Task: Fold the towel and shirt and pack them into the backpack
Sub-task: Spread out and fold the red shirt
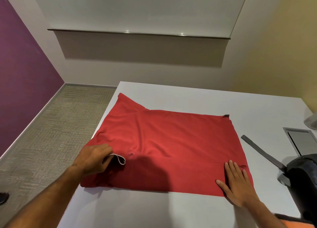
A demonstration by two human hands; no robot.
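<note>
A red shirt (168, 142) lies spread on the white table (197, 97), folded along its near edge, one sleeve pointing to the far left. My left hand (94, 159) grips the shirt's left end at the collar, whose white inner band loops out beside my fingers. My right hand (236, 183) presses flat on the shirt's near right corner, fingers straight. The dark backpack (303, 174) sits at the table's right edge, partly out of frame, with a grey strap (262, 152) trailing toward the shirt. No towel is in view.
A grey recessed panel (300, 140) is set into the table at the right, with a pale crumpled thing (311, 121) behind it. Carpeted floor (56, 133) lies left of the table, a purple wall beyond. An orange cloth edge (298, 224) shows at bottom right.
</note>
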